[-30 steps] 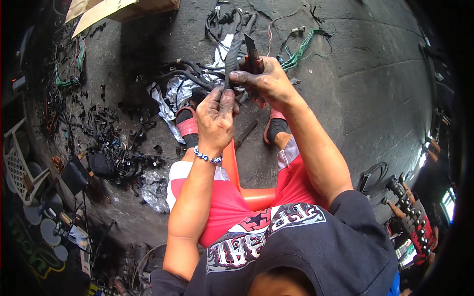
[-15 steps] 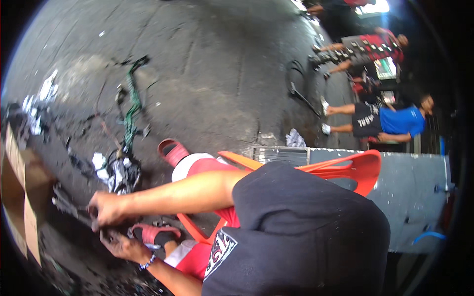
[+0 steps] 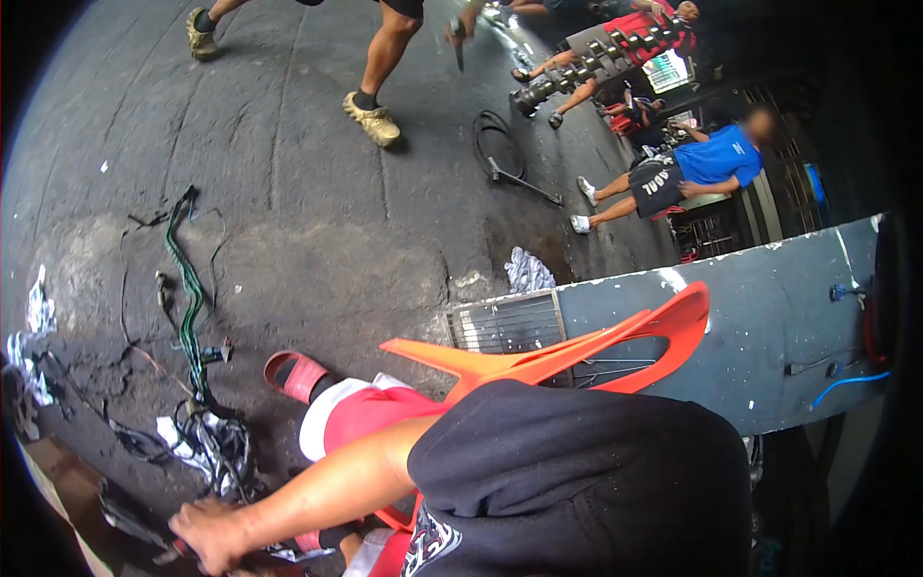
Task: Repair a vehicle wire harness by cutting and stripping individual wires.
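Observation:
My right hand (image 3: 207, 535) reaches out at the lower left, fingers curled closed. A dark thing with a reddish part pokes out by the fingers; its kind cannot be made out. My left hand is outside the picture. Beside the right hand lies a tangled bundle of dark wires and silvery foil (image 3: 226, 452). From this bundle a green wiring harness (image 3: 183, 250) runs away across the floor. Close to the hand stands a brown cardboard box (image 3: 60, 490), with dark scraps (image 3: 135, 524) between.
An orange plastic chair (image 3: 663, 322) is beside me, along a grey metal panel (image 3: 769, 288). A black hose loop (image 3: 500, 144) lies on the floor. People stand nearby: one in blue (image 3: 707, 159), one by a long metal shaft (image 3: 601, 62), one in tan shoes (image 3: 375, 120).
The view has shifted, and my left hand has gone out of it. My right hand sits lower in the picture. A person's legs in tan shoes have come in at the top.

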`<action>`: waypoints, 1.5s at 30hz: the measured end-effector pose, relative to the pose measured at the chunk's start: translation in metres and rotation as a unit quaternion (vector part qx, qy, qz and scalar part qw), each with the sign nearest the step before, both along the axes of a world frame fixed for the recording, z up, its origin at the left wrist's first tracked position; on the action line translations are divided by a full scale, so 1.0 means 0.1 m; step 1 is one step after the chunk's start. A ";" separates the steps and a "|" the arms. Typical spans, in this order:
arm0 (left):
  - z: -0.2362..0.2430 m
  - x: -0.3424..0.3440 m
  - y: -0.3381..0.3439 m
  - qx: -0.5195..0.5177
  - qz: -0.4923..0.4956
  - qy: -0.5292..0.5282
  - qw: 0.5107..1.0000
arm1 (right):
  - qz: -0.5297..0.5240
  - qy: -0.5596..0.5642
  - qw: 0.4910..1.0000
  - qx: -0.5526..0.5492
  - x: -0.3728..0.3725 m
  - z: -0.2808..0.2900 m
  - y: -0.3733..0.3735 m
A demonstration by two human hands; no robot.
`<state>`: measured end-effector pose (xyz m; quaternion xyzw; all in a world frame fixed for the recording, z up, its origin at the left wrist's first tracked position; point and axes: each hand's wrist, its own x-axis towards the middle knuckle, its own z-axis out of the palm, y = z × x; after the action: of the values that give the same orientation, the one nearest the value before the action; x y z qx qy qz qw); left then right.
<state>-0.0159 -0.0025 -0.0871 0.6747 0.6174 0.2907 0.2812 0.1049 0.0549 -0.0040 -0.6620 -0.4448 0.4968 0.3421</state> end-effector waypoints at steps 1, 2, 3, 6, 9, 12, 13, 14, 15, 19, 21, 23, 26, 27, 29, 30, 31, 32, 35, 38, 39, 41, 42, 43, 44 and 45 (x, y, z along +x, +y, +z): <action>-0.02 0.03 0.03 0.005 -0.004 0.003 1.000 | 0.030 -0.005 0.999 0.015 -0.02 0.03 0.01; -0.04 0.05 0.06 0.009 -0.007 0.006 1.000 | 0.061 -0.009 0.998 0.029 -0.02 0.04 0.03; -0.06 0.07 0.07 0.013 -0.011 0.010 1.000 | 0.049 -0.011 0.998 0.035 -0.04 0.07 0.01; -0.08 0.02 0.10 0.021 -0.021 0.032 0.999 | 0.032 -0.037 0.997 0.059 -0.03 0.12 -0.01; -0.07 -0.09 0.05 0.020 -0.033 0.060 0.997 | 0.007 -0.071 0.994 0.082 -0.08 0.15 -0.06; -0.06 -0.20 0.01 0.021 -0.038 0.088 0.995 | -0.013 -0.103 0.989 0.109 -0.13 0.18 -0.09; -0.07 -0.24 0.01 0.022 -0.038 0.097 0.994 | -0.011 -0.101 0.989 0.109 -0.12 0.21 -0.09; -0.07 -0.28 0.00 0.024 -0.039 0.106 0.993 | -0.003 -0.084 0.990 0.112 -0.09 0.25 -0.09; -0.07 -0.31 -0.01 0.025 -0.039 0.114 0.992 | 0.004 -0.068 0.991 0.114 -0.08 0.28 -0.09; -0.10 -0.38 -0.05 0.029 -0.048 0.140 0.989 | -0.021 -0.093 0.985 0.143 -0.07 0.29 -0.12; -0.13 -0.40 -0.05 0.032 -0.055 0.149 0.987 | 0.050 -0.006 0.996 0.073 -0.01 0.30 -0.07; -0.17 -0.38 -0.05 0.035 -0.063 0.157 0.985 | 0.053 -0.011 0.997 0.061 -0.01 0.28 -0.05; -0.21 -0.37 -0.07 0.038 -0.072 0.171 0.982 | 0.061 -0.014 0.997 0.043 0.01 0.30 -0.05; -0.22 -0.38 -0.08 0.039 -0.074 0.177 0.981 | 0.064 -0.014 0.997 0.037 0.02 0.32 -0.07; -0.23 -0.42 -0.09 0.041 -0.078 0.190 0.978 | 0.065 -0.005 0.997 0.033 0.06 0.42 -0.10; -0.24 -0.44 -0.10 0.042 -0.080 0.197 0.976 | 0.066 0.005 0.997 0.029 0.08 0.46 -0.11; -0.24 -0.45 -0.11 0.042 -0.083 0.204 0.975 | 0.066 0.005 0.997 0.028 0.09 0.47 -0.11; -0.24 -0.47 -0.12 0.043 -0.085 0.211 0.973 | 0.062 0.009 0.998 0.012 0.09 0.49 -0.11; -0.24 -0.51 -0.15 0.044 -0.093 0.231 0.967 | 0.048 0.018 0.999 0.007 0.10 0.48 -0.13; -0.24 -0.58 -0.19 0.044 -0.100 0.253 0.961 | 0.043 0.023 0.999 0.015 0.10 0.48 -0.13; -0.23 -0.60 -0.21 0.043 -0.102 0.261 0.959 | 0.047 0.022 0.999 0.014 0.10 0.49 -0.13; -0.22 -0.65 -0.24 0.043 -0.106 0.277 0.954 | 0.055 0.020 0.998 0.013 0.11 0.50 -0.13; -0.22 -0.68 -0.25 0.043 -0.108 0.285 0.951 | 0.059 0.019 0.998 0.012 0.10 0.51 -0.13; -0.21 -0.69 -0.26 0.044 -0.110 0.292 0.949 | 0.060 0.019 0.998 0.012 0.10 0.51 -0.13; -0.21 -0.70 -0.27 0.044 -0.113 0.299 0.947 | 0.051 0.022 0.998 0.004 0.10 0.51 -0.13; -0.21 -0.72 -0.29 0.044 -0.116 0.306 0.944 | 0.042 0.024 0.999 -0.003 0.09 0.51 -0.13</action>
<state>-0.0877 -0.0311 -0.1078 0.8096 0.5780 0.0628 0.0802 0.1143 0.0415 0.0474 -0.6317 -0.4621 0.5281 0.3294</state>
